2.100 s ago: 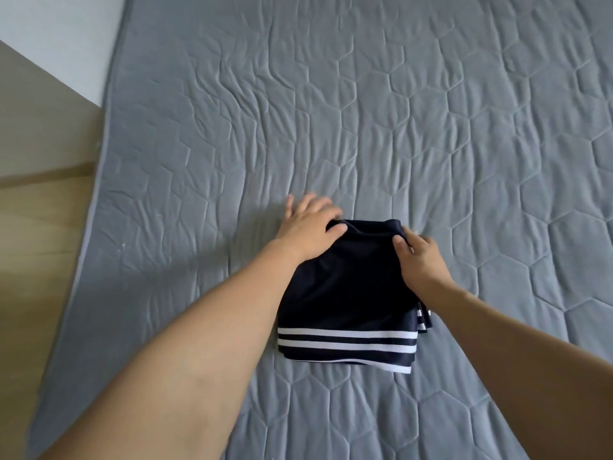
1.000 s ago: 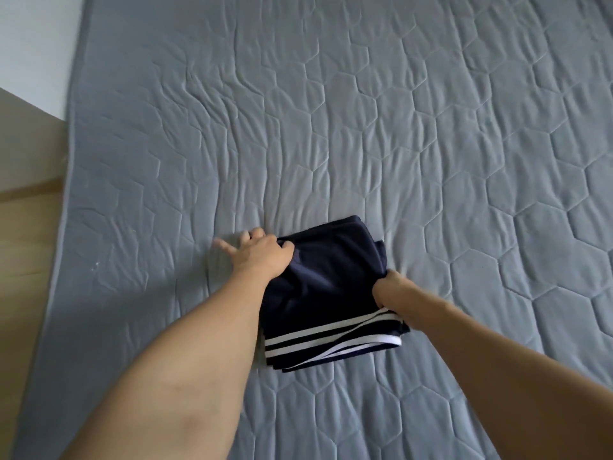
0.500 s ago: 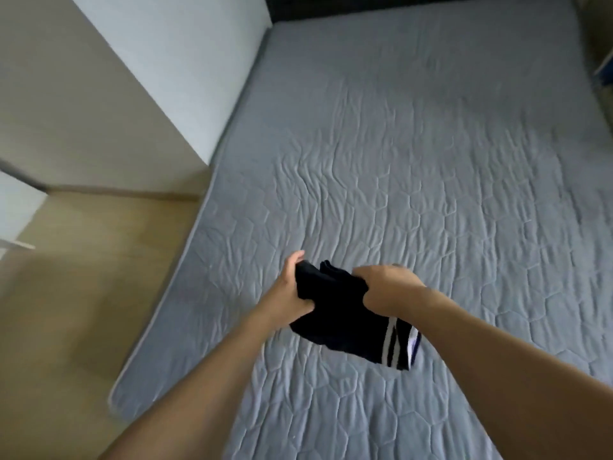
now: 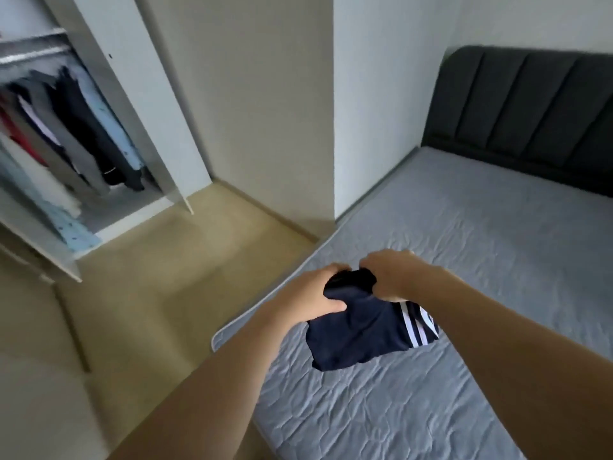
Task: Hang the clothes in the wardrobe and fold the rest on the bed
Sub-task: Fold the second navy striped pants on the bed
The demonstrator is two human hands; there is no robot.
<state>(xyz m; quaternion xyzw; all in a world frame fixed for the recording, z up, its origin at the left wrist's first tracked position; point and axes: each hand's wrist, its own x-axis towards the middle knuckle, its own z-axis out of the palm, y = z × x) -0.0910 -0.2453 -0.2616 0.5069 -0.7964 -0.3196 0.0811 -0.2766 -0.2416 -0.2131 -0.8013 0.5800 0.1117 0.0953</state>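
We hold the folded shorts (image 4: 360, 327), dark navy with white stripes at their right end, in the air above the near left corner of the bed (image 4: 464, 260), clear of the cover. Our left hand (image 4: 315, 292) grips the left upper edge, thumb curled over the front of the cloth and fingers wrapped behind it. Our right hand (image 4: 389, 272) is bunched tightly round the top fold just beside the left, knuckles up, so the two hands nearly touch and the cloth between them is crumpled into a dark lump. The rest of the shorts hangs down and to the right below the hands, and our right forearm crosses over part of the striped end. Beneath lies the grey quilted cover, wrinkled along its near stretch, with the rounded mattress corner showing just left of our left forearm. A dark padded headboard (image 4: 530, 111) stands at the far end of the bed, against the wall. Left of the bed runs a strip of tan floor (image 4: 166, 277), and a white wall pier (image 4: 381, 94) juts out between the bed's far left corner and that floor. Well apart to the left, across the floor, the wardrobe (image 4: 109, 104) stands open, its door panel angled toward us. Clothes (image 4: 66, 127) in navy, grey, red, white and pale blue hang from a rail inside, though they are blurred.
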